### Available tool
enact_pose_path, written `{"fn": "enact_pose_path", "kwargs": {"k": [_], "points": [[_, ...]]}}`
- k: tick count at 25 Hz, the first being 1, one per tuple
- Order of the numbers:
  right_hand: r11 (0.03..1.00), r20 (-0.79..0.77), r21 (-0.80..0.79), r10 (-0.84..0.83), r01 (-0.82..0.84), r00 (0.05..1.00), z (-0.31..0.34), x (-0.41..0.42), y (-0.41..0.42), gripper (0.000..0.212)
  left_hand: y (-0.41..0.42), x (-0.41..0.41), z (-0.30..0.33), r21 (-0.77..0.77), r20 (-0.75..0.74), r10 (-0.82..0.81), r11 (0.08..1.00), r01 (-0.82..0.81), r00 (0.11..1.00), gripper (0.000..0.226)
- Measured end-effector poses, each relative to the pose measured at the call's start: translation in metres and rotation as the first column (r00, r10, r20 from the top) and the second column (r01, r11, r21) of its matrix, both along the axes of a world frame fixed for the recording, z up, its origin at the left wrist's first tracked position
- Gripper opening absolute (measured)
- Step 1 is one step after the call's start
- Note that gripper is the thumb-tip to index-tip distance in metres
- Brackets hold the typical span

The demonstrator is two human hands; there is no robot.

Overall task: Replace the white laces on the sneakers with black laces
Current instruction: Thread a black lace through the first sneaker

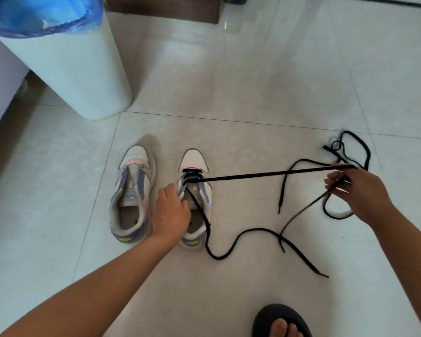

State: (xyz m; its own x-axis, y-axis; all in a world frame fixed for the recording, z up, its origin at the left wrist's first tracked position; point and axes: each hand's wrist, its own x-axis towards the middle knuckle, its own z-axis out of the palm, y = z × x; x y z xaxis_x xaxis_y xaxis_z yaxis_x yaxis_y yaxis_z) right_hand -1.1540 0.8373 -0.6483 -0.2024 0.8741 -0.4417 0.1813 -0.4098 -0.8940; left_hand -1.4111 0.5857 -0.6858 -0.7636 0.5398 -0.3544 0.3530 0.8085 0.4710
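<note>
Hidden: left hand (171,210) covers the right sneaker's (195,198) inner collar; its fingertips cannot be made out.
Axis: both sneakers stand on the tiled floor (253,93), toes pointing away, heels toward the person; left sneaker (131,198) unlaced.
Black lace (265,175): threaded through the front eyelets, drawn taut rightward.
Right hand (355,188): pinches the taut lace.
Second black lace (345,152): tangled beyond.
Bin (66,69): top cut off.
</note>
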Motion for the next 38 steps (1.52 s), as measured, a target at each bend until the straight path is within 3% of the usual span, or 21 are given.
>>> {"fn": "enact_pose_path", "kwargs": {"k": [1,2,4,5,6,7,8,9,11,15,21,25,28,31,33,36,38], "points": [[0.999,-0.057,-0.038,-0.026,0.024,0.998,0.0,0.005,0.001,0.009,0.0,-0.001,0.0,0.005,-0.001,0.001,1.0,-0.001,1.0,0.04],[0.998,-0.071,-0.051,-0.037,0.033,0.997,-0.003,0.014,0.009,0.016,-0.001,-0.001,-0.001,0.004,-0.002,0.003,1.0,-0.003,1.0,0.04],[0.983,-0.136,-0.167,0.051,-0.074,0.989,0.0,0.035,0.024,0.054,-0.002,-0.004,-0.003,-0.005,-0.008,0.012,1.0,-0.013,1.0,0.04],[0.986,-0.197,-0.148,0.05,-0.08,0.979,-0.007,0.046,0.028,0.05,-0.003,-0.005,-0.004,-0.003,-0.009,0.015,1.0,-0.015,1.0,0.04],[0.994,-0.096,-0.026,0.103,-0.106,0.99,-0.013,0.062,0.041,0.033,-0.002,-0.005,-0.006,0.001,-0.008,0.017,1.0,-0.017,1.0,0.041],[0.998,-0.043,-0.029,0.06,-0.061,0.997,-0.018,0.073,0.053,0.036,-0.002,-0.005,-0.007,0.002,-0.009,0.022,1.0,-0.022,1.0,0.041],[0.999,0.103,0.039,0.021,-0.025,0.994,-0.027,0.08,0.058,0.047,-0.002,-0.005,-0.01,-0.002,-0.018,0.022,1.0,-0.022,1.0,0.041],[0.988,0.134,-0.135,-0.056,0.074,0.989,-0.021,0.084,0.057,0.05,-0.002,-0.005,-0.013,-0.009,-0.047,0.013,1.0,-0.013,0.999,0.04],[0.953,0.156,-0.224,-0.172,0.205,0.973,-0.017,0.091,0.057,0.039,-0.002,-0.008,-0.02,-0.033,-0.121,-0.015,0.999,0.011,0.992,0.038],[0.881,0.304,-0.216,-0.349,0.421,0.887,-0.018,0.112,0.056,0.023,-0.002,-0.013,-0.027,-0.002,-0.077,0.026,1.0,-0.026,0.997,0.043],[0.76,0.307,-0.211,-0.546,0.615,0.78,-0.011,0.131,0.056,0.026,-0.001,-0.02,-0.031,0.021,-0.081,0.042,0.999,-0.041,0.996,0.042],[0.669,0.265,-0.391,-0.576,0.632,0.774,-0.021,0.118,0.053,0.021,-0.003,-0.02,-0.027,0.02,-0.078,0.036,0.999,-0.034,0.996,0.044],[0.709,0.108,-0.531,-0.487,0.464,0.867,-0.031,0.061,0.033,0.018,-0.003,-0.018,-0.017,0.068,-0.162,-0.049,0.996,0.06,0.986,0.042],[0.743,0.049,-0.626,-0.264,0.236,0.963,-0.043,-0.017,-0.01,0.022,-0.001,-0.02,-0.009,0.134,-0.274,-0.113,0.979,0.154,0.955,0.02],[0.743,0.004,-0.667,-0.069,0.054,0.998,-0.052,-0.063,-0.041,0.029,0.004,-0.026,-0.008,0.091,-0.254,-0.106,0.987,0.133,0.961,0.017],[0.775,-0.076,-0.617,0.117,-0.139,0.99,-0.054,-0.124,-0.081,0.015,0.013,-0.03,-0.013,0.07,-0.166,-0.144,0.985,0.158,0.975,0.021],[0.854,-0.124,-0.477,0.17,-0.209,0.978,-0.048,-0.158,-0.099,0.014,0.017,-0.031,-0.016,0.105,-0.117,-0.162,0.979,0.175,0.98,0.022]]}}
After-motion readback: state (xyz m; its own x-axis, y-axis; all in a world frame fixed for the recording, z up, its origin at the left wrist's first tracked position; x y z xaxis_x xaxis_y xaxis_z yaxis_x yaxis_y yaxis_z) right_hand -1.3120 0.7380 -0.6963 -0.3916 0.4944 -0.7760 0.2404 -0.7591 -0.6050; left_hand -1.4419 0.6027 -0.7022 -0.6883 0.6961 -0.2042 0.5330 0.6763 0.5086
